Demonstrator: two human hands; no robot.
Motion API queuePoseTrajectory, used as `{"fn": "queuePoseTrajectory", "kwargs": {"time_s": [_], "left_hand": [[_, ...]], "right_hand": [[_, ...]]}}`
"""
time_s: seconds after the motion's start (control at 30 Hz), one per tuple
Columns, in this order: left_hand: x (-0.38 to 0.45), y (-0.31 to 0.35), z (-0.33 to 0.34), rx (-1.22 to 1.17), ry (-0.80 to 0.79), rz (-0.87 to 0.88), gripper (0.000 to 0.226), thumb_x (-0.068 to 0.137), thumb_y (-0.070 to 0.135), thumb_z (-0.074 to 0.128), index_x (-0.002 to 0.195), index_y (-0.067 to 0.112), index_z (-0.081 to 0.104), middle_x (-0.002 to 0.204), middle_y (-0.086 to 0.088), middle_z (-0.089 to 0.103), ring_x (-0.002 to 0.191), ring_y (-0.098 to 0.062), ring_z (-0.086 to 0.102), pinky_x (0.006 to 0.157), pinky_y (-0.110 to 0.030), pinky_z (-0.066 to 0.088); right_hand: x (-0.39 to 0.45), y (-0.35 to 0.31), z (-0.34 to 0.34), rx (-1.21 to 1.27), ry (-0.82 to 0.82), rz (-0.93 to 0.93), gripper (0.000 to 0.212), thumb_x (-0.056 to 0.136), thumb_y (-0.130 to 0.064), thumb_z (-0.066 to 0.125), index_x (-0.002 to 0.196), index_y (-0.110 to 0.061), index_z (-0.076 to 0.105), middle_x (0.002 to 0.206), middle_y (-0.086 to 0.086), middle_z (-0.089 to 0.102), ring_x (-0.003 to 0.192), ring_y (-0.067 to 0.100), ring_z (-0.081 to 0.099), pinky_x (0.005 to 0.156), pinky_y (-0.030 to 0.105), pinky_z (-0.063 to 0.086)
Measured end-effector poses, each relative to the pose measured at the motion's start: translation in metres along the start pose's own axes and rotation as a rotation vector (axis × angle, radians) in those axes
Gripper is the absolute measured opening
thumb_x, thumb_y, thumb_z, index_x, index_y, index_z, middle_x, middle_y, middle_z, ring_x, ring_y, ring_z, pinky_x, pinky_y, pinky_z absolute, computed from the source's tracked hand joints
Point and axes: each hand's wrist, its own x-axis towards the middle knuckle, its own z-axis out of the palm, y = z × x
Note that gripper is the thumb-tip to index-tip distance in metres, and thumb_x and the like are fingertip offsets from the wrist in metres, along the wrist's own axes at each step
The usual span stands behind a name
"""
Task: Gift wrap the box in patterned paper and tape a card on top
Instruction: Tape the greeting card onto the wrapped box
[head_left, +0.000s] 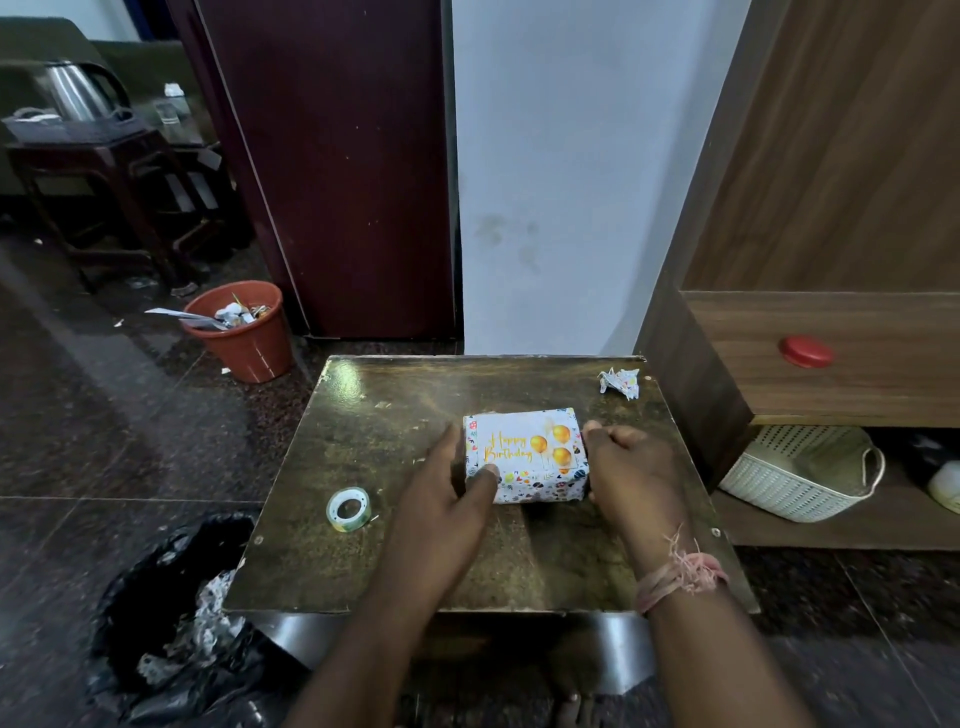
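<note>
An orange bin (244, 332) on the floor, at ten o'clock from the bench (395, 545), is filled with paper scraps. A black bag (171, 613) at eight o'clock holds crumpled paper, and a white basket (795, 473) is seen under the cabinet at three o'clock. The wrapped box (540, 488) lies mid-bench with a "Happy Birthday" card (524, 447) on top. It is held between the hands: the left hand (447, 499) is laid against its nine-o'clock side, fingers fairly straight, thumb on the card's corner; the right hand (628, 467) is curled round its three-o'clock side. A tape roll (348, 509) lies at eight o'clock from the box.
</note>
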Motion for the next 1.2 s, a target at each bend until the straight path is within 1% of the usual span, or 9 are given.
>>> {"fn": "queuePoseTrajectory", "kwargs": {"time_s": [0.07, 0.17, 0.3, 0.43, 0.7, 0.8, 0.93, 1.03, 1.2], "left_hand": [[0.0, -0.001, -0.006, -0.104, -0.045, -0.013, 0.033, 0.104, 0.027, 0.058, 0.129, 0.048, 0.059, 0.126, 0.028, 0.068, 0.116, 0.01, 0.061, 0.109, -0.032, 0.045], [0.004, -0.001, -0.013, -0.265, 0.007, -0.002, 0.032, 0.105, 0.019, 0.057, 0.132, 0.034, 0.063, 0.122, 0.022, 0.072, 0.117, 0.003, 0.065, 0.105, -0.03, 0.048], [0.01, 0.001, -0.021, -0.422, 0.071, 0.051, 0.036, 0.103, 0.004, 0.054, 0.134, 0.02, 0.06, 0.128, 0.011, 0.071, 0.122, -0.003, 0.064, 0.097, -0.018, 0.051], [0.009, 0.0, -0.022, -0.473, 0.098, 0.114, 0.03, 0.101, 0.0, 0.056, 0.126, 0.017, 0.06, 0.132, 0.008, 0.07, 0.129, -0.004, 0.059, 0.108, -0.025, 0.048], [0.008, 0.0, -0.025, -0.394, 0.142, 0.157, 0.029, 0.102, 0.009, 0.06, 0.127, 0.023, 0.062, 0.129, 0.013, 0.07, 0.126, -0.003, 0.061, 0.106, -0.028, 0.047], [0.007, -0.001, -0.027, -0.335, 0.144, 0.088, 0.031, 0.103, 0.02, 0.06, 0.132, 0.03, 0.065, 0.124, 0.017, 0.072, 0.118, -0.001, 0.065, 0.1, -0.029, 0.05], [0.006, -0.006, -0.025, -0.225, 0.119, -0.035, 0.031, 0.1, 0.043, 0.059, 0.13, 0.044, 0.066, 0.116, 0.02, 0.074, 0.105, 0.0, 0.068, 0.09, -0.031, 0.054], [0.004, -0.007, -0.021, -0.211, 0.115, -0.067, 0.033, 0.1, 0.042, 0.06, 0.133, 0.041, 0.066, 0.112, 0.024, 0.074, 0.095, 0.009, 0.068, 0.088, -0.028, 0.054], [0.004, -0.015, -0.014, -0.159, 0.037, -0.103, 0.044, 0.094, 0.053, 0.062, 0.137, 0.043, 0.062, 0.121, 0.02, 0.073, 0.112, 0.002, 0.067, 0.103, -0.043, 0.053]], "right_hand": [[0.0, 0.0, 0.001, 0.018, -0.008, -0.041, 0.029, 0.099, -0.026, 0.06, 0.088, -0.003, 0.074, 0.066, 0.004, 0.067, 0.063, 0.014, 0.063, 0.066, 0.029, 0.054], [-0.001, -0.004, 0.002, 0.061, 0.015, -0.12, 0.024, 0.098, -0.02, 0.06, 0.078, -0.012, 0.071, 0.067, -0.003, 0.067, 0.052, -0.004, 0.057, 0.052, 0.012, 0.044], [-0.003, -0.001, 0.011, 0.179, 0.028, -0.179, 0.032, 0.096, -0.03, 0.064, 0.076, -0.006, 0.07, 0.07, 0.017, 0.068, 0.062, 0.014, 0.056, 0.061, 0.041, 0.05], [-0.008, -0.002, 0.019, 0.257, 0.063, -0.201, 0.024, 0.095, -0.02, 0.066, 0.073, -0.013, 0.069, 0.059, -0.005, 0.064, 0.057, 0.009, 0.055, 0.06, 0.027, 0.041], [-0.017, -0.009, 0.02, 0.286, 0.106, -0.291, 0.014, 0.094, -0.009, 0.064, 0.083, -0.014, 0.071, 0.077, -0.008, 0.073, 0.068, -0.001, 0.064, 0.064, 0.014, 0.048], [-0.014, -0.008, 0.015, 0.215, 0.122, -0.272, 0.018, 0.095, -0.012, 0.062, 0.083, -0.02, 0.074, 0.081, -0.01, 0.075, 0.075, 0.001, 0.068, 0.066, 0.018, 0.051], [-0.012, -0.003, 0.013, 0.103, 0.108, -0.228, 0.023, 0.093, -0.015, 0.062, 0.074, -0.022, 0.073, 0.072, -0.012, 0.073, 0.065, -0.004, 0.064, 0.058, 0.013, 0.046], [-0.014, 0.002, 0.013, 0.04, 0.107, -0.2, 0.021, 0.093, -0.016, 0.062, 0.075, -0.018, 0.072, 0.072, -0.007, 0.071, 0.065, 0.008, 0.063, 0.058, 0.023, 0.044], [-0.013, 0.013, 0.012, -0.014, 0.115, -0.182, 0.017, 0.094, -0.016, 0.062, 0.083, -0.015, 0.074, 0.076, -0.005, 0.072, 0.07, 0.012, 0.066, 0.064, 0.026, 0.046]]}}
